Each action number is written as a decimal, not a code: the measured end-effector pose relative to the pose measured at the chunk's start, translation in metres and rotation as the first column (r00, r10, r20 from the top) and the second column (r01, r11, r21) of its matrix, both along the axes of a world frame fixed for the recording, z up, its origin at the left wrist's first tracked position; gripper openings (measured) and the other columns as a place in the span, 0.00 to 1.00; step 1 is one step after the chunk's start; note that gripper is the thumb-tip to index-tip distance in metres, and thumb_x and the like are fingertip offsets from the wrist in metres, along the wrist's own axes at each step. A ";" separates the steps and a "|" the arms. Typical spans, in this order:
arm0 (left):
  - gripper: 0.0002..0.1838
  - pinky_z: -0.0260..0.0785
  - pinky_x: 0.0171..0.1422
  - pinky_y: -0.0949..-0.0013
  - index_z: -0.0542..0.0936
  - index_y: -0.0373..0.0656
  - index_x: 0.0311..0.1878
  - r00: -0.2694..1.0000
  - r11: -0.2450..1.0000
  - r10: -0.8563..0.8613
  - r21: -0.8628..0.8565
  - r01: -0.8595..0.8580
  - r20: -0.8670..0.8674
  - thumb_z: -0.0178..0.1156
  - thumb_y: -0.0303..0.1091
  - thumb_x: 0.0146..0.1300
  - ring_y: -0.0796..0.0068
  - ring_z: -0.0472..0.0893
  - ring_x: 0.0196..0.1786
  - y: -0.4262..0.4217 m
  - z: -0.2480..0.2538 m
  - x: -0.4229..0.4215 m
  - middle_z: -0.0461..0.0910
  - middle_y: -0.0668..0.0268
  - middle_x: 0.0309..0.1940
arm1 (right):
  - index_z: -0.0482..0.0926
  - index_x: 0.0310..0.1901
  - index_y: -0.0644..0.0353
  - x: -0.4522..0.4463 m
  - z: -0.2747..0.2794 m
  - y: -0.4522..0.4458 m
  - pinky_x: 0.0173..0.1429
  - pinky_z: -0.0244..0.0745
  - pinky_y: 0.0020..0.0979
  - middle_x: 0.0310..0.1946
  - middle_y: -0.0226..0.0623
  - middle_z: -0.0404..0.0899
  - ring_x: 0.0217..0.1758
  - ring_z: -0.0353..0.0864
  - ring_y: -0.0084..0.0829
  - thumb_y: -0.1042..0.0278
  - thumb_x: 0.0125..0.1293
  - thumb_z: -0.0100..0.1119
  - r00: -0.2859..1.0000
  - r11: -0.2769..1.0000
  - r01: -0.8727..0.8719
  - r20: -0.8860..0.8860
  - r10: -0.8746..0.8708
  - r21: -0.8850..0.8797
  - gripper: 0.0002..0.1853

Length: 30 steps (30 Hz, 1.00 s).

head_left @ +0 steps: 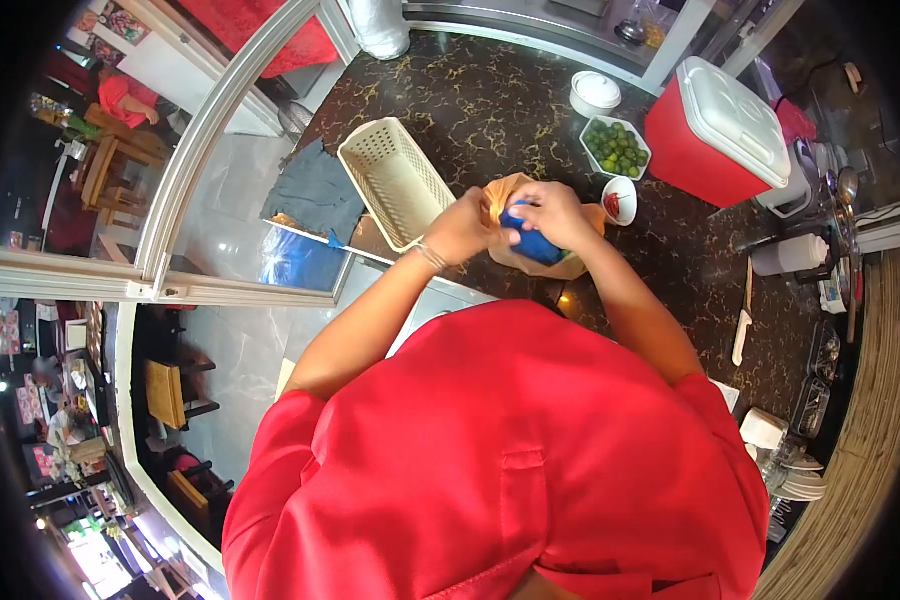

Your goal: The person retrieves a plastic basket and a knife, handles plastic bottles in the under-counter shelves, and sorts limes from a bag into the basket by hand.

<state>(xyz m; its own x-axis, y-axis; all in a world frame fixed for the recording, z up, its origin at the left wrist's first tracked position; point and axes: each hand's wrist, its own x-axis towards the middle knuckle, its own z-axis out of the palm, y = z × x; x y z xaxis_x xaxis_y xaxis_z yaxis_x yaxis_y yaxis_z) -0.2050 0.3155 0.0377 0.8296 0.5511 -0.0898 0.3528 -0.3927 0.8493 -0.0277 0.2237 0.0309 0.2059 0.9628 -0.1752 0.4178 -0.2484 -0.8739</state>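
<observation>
A blue bundle (536,247), perhaps a plastic bag, sits inside a thin orange-tan bag (510,187) on the dark counter in front of me. My left hand (462,228) is closed at the left side of the orange-tan bag, with its fingers gripping the gathered edge. Over the blue bundle, my right hand (556,213) has bent fingers pinching its upper part. What lies inside the blue bundle is hidden. Left of my hands is a cream perforated plastic basket (385,180), close to my left wrist.
Behind my right hand stand a bowl of green limes (615,148), a small white cup with something red (620,200) and a lidded white container (595,93). A red cooler (705,135) is at the right, with a white-handled knife (742,335) nearer. A dark cloth (315,195) lies left.
</observation>
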 end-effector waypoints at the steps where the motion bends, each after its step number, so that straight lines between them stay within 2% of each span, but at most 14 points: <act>1: 0.35 0.76 0.41 0.58 0.74 0.34 0.49 0.972 0.996 0.018 0.094 0.004 -0.235 0.70 0.56 0.51 0.56 0.85 0.40 -0.008 0.008 0.007 0.82 0.47 0.35 | 0.82 0.38 0.63 0.003 -0.004 0.004 0.36 0.73 0.25 0.32 0.34 0.84 0.34 0.81 0.19 0.69 0.62 0.60 0.994 0.997 -0.064 -0.081 0.068 0.048 0.07; 4: 0.30 0.75 0.37 0.58 0.79 0.34 0.44 0.908 0.951 0.073 0.303 0.062 -0.413 0.65 0.56 0.54 0.52 0.83 0.30 -0.017 -0.008 0.031 0.82 0.47 0.28 | 0.81 0.41 0.63 0.013 0.020 -0.002 0.36 0.73 0.24 0.33 0.33 0.84 0.34 0.80 0.21 0.71 0.64 0.57 0.959 0.998 -0.046 -0.278 0.058 0.050 0.08; 5: 0.23 0.76 0.44 0.53 0.82 0.35 0.34 0.899 0.937 0.183 0.346 -0.038 -0.398 0.59 0.51 0.57 0.45 0.83 0.38 -0.020 -0.013 0.036 0.82 0.46 0.31 | 0.79 0.43 0.63 0.015 0.022 -0.008 0.37 0.75 0.25 0.34 0.34 0.83 0.34 0.81 0.22 0.73 0.66 0.52 0.971 0.992 0.057 -0.236 -0.029 0.111 0.08; 9: 0.19 0.76 0.45 0.51 0.80 0.35 0.36 0.909 0.936 0.289 0.287 -0.203 -0.299 0.58 0.44 0.55 0.46 0.83 0.39 -0.022 -0.016 0.034 0.82 0.45 0.32 | 0.76 0.41 0.63 0.022 -0.008 -0.044 0.44 0.77 0.25 0.36 0.35 0.81 0.39 0.82 0.24 0.79 0.64 0.42 0.933 0.993 0.075 -0.358 -0.036 0.096 0.11; 10: 0.19 0.76 0.45 0.51 0.80 0.35 0.36 0.910 0.937 0.287 0.286 -0.201 -0.300 0.58 0.44 0.55 0.46 0.83 0.39 -0.021 -0.016 0.031 0.82 0.45 0.32 | 0.76 0.44 0.64 0.018 -0.026 -0.048 0.49 0.76 0.30 0.39 0.40 0.82 0.44 0.83 0.32 0.78 0.64 0.46 0.956 0.996 0.024 -0.293 0.002 0.085 0.10; 11: 0.19 0.76 0.46 0.51 0.80 0.35 0.37 0.918 0.949 0.213 0.295 -0.113 -0.334 0.59 0.44 0.54 0.46 0.83 0.39 -0.021 -0.017 0.027 0.82 0.45 0.32 | 0.76 0.47 0.64 0.014 -0.045 -0.052 0.54 0.74 0.33 0.42 0.43 0.80 0.49 0.80 0.37 0.79 0.62 0.50 1.000 0.991 0.014 0.026 -0.017 0.135 0.11; 13: 0.20 0.76 0.42 0.51 0.76 0.34 0.44 0.887 0.931 0.024 0.334 0.149 -0.462 0.59 0.41 0.54 0.47 0.83 0.37 -0.020 -0.010 0.014 0.82 0.45 0.32 | 0.75 0.52 0.62 0.011 -0.036 -0.055 0.65 0.64 0.42 0.53 0.45 0.75 0.62 0.70 0.45 0.76 0.52 0.64 0.776 0.969 -0.044 0.619 -0.120 0.242 0.23; 14: 0.20 0.76 0.42 0.51 0.76 0.34 0.44 0.885 0.931 0.025 0.334 0.149 -0.465 0.59 0.41 0.54 0.47 0.83 0.37 -0.022 -0.007 0.009 0.82 0.45 0.32 | 0.72 0.56 0.61 0.018 -0.034 -0.058 0.67 0.60 0.41 0.56 0.43 0.72 0.66 0.66 0.42 0.74 0.48 0.69 0.671 0.990 0.008 0.733 -0.110 0.141 0.30; 17: 0.28 0.72 0.31 0.47 0.59 0.37 0.58 0.916 0.887 -0.007 0.420 0.191 -0.402 0.58 0.32 0.56 0.44 0.81 0.30 -0.028 -0.013 -0.004 0.80 0.46 0.26 | 0.68 0.59 0.64 0.031 -0.033 -0.063 0.68 0.62 0.42 0.61 0.46 0.68 0.67 0.65 0.47 0.71 0.47 0.72 0.725 0.999 -0.035 0.688 0.003 0.033 0.35; 21: 0.25 0.75 0.33 0.52 0.64 0.38 0.59 0.971 0.870 0.092 0.492 0.031 -0.223 0.54 0.29 0.58 0.52 0.84 0.33 -0.035 0.000 -0.011 0.82 0.48 0.31 | 0.67 0.59 0.64 0.030 -0.043 -0.060 0.66 0.64 0.42 0.59 0.47 0.68 0.65 0.66 0.49 0.70 0.49 0.72 0.787 0.998 -0.002 0.615 -0.039 0.067 0.35; 24: 0.27 0.76 0.37 0.53 0.64 0.40 0.63 0.920 0.616 -0.224 0.685 0.389 -0.321 0.54 0.30 0.60 0.55 0.84 0.38 -0.034 -0.002 -0.015 0.82 0.50 0.37 | 0.71 0.57 0.62 0.026 -0.066 -0.047 0.61 0.68 0.42 0.56 0.43 0.72 0.63 0.68 0.46 0.70 0.50 0.71 0.791 0.993 0.016 0.605 -0.086 0.121 0.30; 26: 0.29 0.76 0.40 0.53 0.64 0.41 0.66 0.752 0.798 -0.156 0.366 0.478 -0.641 0.54 0.30 0.60 0.57 0.84 0.42 -0.033 -0.015 -0.011 0.82 0.51 0.41 | 0.75 0.54 0.59 0.020 -0.081 -0.039 0.59 0.68 0.42 0.52 0.45 0.75 0.61 0.70 0.47 0.69 0.54 0.68 0.768 0.988 -0.035 0.636 -0.071 0.153 0.24; 28: 0.30 0.75 0.40 0.51 0.64 0.40 0.65 0.783 0.865 -0.033 0.374 0.333 -0.621 0.55 0.32 0.59 0.54 0.84 0.40 -0.028 -0.034 -0.008 0.83 0.50 0.38 | 0.77 0.56 0.53 0.008 -0.074 -0.038 0.59 0.68 0.41 0.52 0.46 0.76 0.59 0.72 0.47 0.68 0.57 0.65 0.861 0.997 -0.014 0.508 -0.029 0.080 0.23; 30: 0.32 0.75 0.40 0.50 0.63 0.39 0.66 0.874 0.918 0.143 0.393 0.059 -0.465 0.56 0.32 0.57 0.49 0.83 0.37 -0.026 -0.042 -0.003 0.82 0.49 0.33 | 0.75 0.61 0.44 0.008 -0.064 -0.044 0.59 0.68 0.41 0.56 0.45 0.76 0.58 0.74 0.48 0.68 0.61 0.62 0.915 0.987 -0.151 0.370 0.161 -0.056 0.25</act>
<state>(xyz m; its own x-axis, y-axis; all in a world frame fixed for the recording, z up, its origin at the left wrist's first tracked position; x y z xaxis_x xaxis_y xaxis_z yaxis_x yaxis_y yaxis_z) -0.2082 0.2895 -0.0043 0.7139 0.6577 -0.2405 0.6953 -0.6247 0.3553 -0.0199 0.1798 -0.0333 0.1085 0.9842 -0.1401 0.7470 -0.1737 -0.6417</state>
